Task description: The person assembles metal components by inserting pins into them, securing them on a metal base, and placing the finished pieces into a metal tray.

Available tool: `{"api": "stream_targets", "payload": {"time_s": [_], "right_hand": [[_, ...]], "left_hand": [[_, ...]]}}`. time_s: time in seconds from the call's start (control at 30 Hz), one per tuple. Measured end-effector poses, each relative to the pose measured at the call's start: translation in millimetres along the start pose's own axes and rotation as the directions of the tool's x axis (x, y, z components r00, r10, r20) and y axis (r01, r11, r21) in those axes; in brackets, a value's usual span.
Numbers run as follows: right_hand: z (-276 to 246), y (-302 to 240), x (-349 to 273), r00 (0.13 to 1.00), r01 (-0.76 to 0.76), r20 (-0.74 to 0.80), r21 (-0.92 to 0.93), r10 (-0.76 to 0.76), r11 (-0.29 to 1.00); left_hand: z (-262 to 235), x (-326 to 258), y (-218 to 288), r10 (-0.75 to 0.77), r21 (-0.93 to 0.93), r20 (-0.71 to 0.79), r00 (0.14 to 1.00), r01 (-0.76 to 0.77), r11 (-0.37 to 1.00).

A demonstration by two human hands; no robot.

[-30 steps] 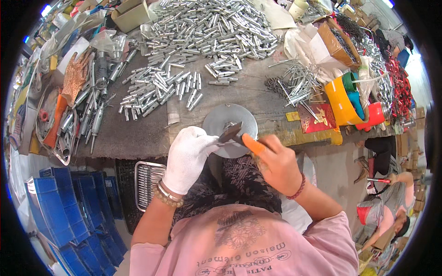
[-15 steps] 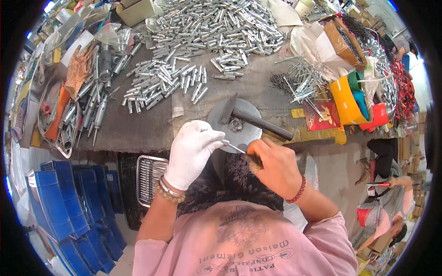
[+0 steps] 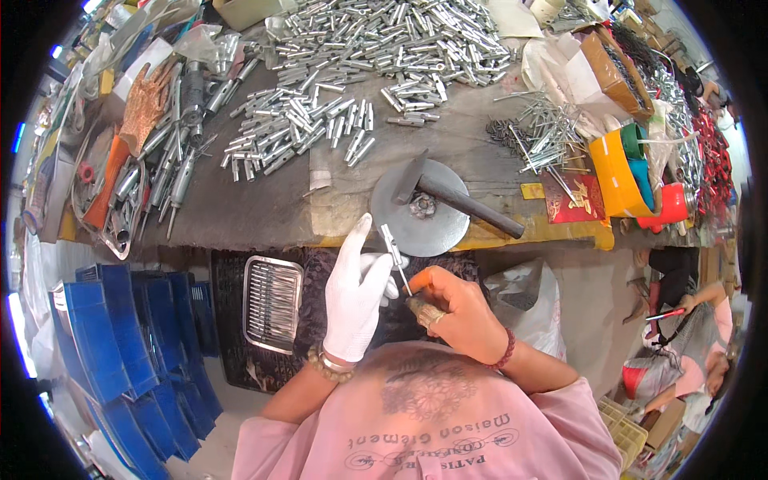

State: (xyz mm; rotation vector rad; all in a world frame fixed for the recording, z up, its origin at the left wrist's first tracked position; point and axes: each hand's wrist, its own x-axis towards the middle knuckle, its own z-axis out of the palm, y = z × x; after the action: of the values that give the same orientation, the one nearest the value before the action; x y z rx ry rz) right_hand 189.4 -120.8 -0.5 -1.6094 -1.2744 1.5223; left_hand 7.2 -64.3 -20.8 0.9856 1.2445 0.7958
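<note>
My left hand (image 3: 357,296), in a white glove, is open just in front of the bench edge, its forefinger stretched out and the other fingers apart. Beside its thumb and fingers stands a small silver slotted metal sleeve (image 3: 391,243), tilted, at the end of a thin metal rod (image 3: 406,282). Closed around the rod's lower end is my bare right hand (image 3: 460,314), with orange and dark coverings on some fingers. Beyond the hands, a hammer (image 3: 472,210) lies across a round grey metal plate (image 3: 444,240).
A large heap of silver metal sleeves (image 3: 392,40) covers the far bench. Pneumatic tools (image 3: 182,182) and an orange-patterned glove (image 3: 146,108) lie left. Thin rods (image 3: 544,136) and a yellow container (image 3: 602,172) are right. A metal tray (image 3: 273,304) and blue bins (image 3: 100,336) stand below.
My left fingers have opened from a pinch and spread. The rod has swung from nearly level to steep, and the sleeve at its end now shows. My right hand has come slightly left and nearer.
</note>
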Motion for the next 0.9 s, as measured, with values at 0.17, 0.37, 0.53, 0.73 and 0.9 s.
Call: {"api": "stream_targets", "payload": {"time_s": [0.17,0.37,0.53,0.73,0.9], "right_hand": [[11.9,-0.3,-0.3,0.983,0.172,-0.038,-0.186,-0.182,0.967],[-16.5,-5.3,17.9,0.965,0.229,-0.154,0.112,-0.211,0.967],[-39.4,9.2,44.1,0.956,0.281,-0.155,0.247,-0.248,0.927],[-39.6,9.9,47.5,0.961,0.271,-0.139,0.283,-0.240,0.920],[-38.4,15.4,45.7,0.953,0.292,-0.161,0.263,-0.257,0.919]], "left_hand": [[-5.5,-3.7,-0.9,0.095,-0.053,0.001,0.996,-0.095,0.994],[-59.2,-17.3,-35.0,0.157,-0.053,-0.250,0.956,-0.176,0.983],[-146.3,7.9,-132.8,-0.102,-0.130,-0.584,0.805,0.032,0.991],[-225.1,65.1,-262.1,-0.273,-0.323,-0.667,0.694,0.060,0.944],[-247.5,113.5,-294.5,-0.130,-0.072,-0.792,0.597,0.119,0.990]]}}
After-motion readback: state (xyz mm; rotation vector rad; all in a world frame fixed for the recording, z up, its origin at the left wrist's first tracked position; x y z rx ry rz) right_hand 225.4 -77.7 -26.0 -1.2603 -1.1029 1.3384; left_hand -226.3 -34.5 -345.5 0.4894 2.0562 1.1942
